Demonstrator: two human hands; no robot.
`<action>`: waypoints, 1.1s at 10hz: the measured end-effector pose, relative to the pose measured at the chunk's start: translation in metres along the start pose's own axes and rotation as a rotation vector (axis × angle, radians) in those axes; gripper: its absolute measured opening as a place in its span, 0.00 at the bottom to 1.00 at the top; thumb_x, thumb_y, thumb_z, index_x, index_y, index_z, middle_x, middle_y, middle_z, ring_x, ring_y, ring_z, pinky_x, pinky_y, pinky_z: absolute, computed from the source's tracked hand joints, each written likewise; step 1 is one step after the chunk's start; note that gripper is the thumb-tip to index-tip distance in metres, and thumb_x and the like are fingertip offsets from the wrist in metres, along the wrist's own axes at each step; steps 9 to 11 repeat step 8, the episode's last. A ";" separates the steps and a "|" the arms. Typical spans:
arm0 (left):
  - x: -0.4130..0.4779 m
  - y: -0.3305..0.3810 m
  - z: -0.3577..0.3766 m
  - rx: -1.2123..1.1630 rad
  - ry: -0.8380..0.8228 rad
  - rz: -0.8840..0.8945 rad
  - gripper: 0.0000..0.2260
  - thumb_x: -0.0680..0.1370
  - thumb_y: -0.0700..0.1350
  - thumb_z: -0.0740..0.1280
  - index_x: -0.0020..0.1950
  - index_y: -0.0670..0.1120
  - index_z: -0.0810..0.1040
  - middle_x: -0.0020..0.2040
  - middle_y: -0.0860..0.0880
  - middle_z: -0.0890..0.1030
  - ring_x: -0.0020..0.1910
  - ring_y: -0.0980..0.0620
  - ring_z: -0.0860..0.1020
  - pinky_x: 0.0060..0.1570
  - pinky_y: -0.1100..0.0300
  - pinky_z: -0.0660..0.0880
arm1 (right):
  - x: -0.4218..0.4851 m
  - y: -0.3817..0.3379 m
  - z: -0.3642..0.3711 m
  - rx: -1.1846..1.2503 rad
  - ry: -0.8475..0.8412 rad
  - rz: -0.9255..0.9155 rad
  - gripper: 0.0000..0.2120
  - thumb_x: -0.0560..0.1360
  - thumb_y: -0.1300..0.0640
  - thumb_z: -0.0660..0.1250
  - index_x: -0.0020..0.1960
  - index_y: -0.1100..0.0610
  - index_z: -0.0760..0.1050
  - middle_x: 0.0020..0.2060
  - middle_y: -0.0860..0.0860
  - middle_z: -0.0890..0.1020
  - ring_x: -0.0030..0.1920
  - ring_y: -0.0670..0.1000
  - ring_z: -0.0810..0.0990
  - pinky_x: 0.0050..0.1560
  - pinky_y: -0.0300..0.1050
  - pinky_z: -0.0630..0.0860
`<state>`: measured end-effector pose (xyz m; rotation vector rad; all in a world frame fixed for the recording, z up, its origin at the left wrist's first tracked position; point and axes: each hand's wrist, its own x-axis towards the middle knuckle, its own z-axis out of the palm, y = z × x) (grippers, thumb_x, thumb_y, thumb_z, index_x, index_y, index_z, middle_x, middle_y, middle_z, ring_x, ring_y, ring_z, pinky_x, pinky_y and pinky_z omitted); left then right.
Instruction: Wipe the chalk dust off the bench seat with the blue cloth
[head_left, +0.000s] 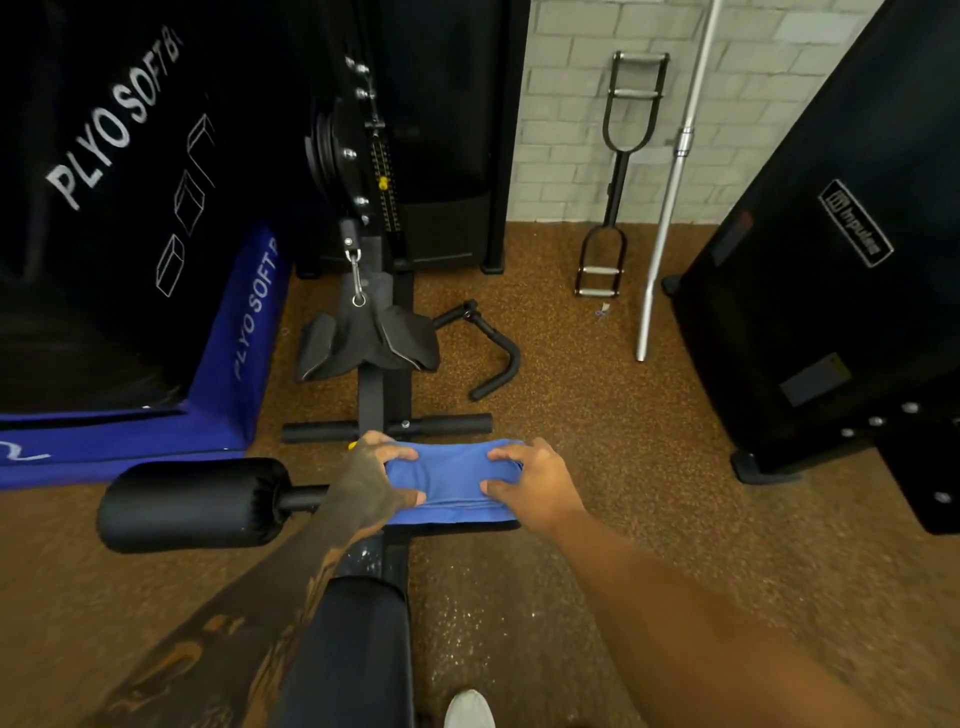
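Far to the left of the hands sits a black and blue plyo box (156, 312), and just beside the left hand a black roller pad (192, 504) sticks out sideways on its bar. Now the left hand (371, 483): fingers over the top, thumb tucked under, pinching the left end of the blue cloth (452, 480). The cloth lies stretched between both hands, long axis running left to right, draped over what looks like the opposite roller pad rather than the seat. Right hand (535, 483) pinches the right end the same way, so each hand is equally close to it. The bench seat (348, 649), dark padding, lies behind the hands, toward the person, under the left forearm, so the cloth has to come back and down onto it. Any chalk dust on the seat is too faint to make out. Beyond the hands, the cable machine (363, 171); to their right, brown speckled floor (597, 415), a steel bar (670, 208) against the pale brick wall (571, 104).
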<state>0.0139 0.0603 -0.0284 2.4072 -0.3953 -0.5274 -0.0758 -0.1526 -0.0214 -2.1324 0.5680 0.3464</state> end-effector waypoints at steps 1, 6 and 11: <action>-0.004 -0.003 -0.001 -0.006 0.011 -0.009 0.24 0.64 0.43 0.84 0.58 0.45 0.83 0.55 0.46 0.72 0.52 0.50 0.73 0.54 0.61 0.66 | -0.001 0.005 0.000 -0.033 -0.021 -0.012 0.21 0.73 0.49 0.73 0.65 0.51 0.77 0.64 0.55 0.67 0.64 0.58 0.71 0.64 0.49 0.70; -0.025 -0.023 0.012 0.287 -0.020 -0.075 0.31 0.77 0.61 0.68 0.77 0.53 0.66 0.75 0.45 0.64 0.74 0.43 0.64 0.70 0.42 0.66 | -0.022 0.022 0.007 -0.585 -0.012 -0.044 0.29 0.80 0.35 0.47 0.78 0.40 0.43 0.78 0.54 0.50 0.74 0.59 0.55 0.70 0.60 0.60; -0.024 0.014 -0.006 0.468 0.124 0.082 0.36 0.76 0.69 0.52 0.79 0.50 0.63 0.79 0.44 0.62 0.80 0.43 0.56 0.76 0.38 0.51 | -0.024 -0.010 -0.021 -0.576 0.079 -0.147 0.34 0.80 0.35 0.48 0.80 0.48 0.41 0.79 0.53 0.45 0.78 0.56 0.45 0.75 0.59 0.51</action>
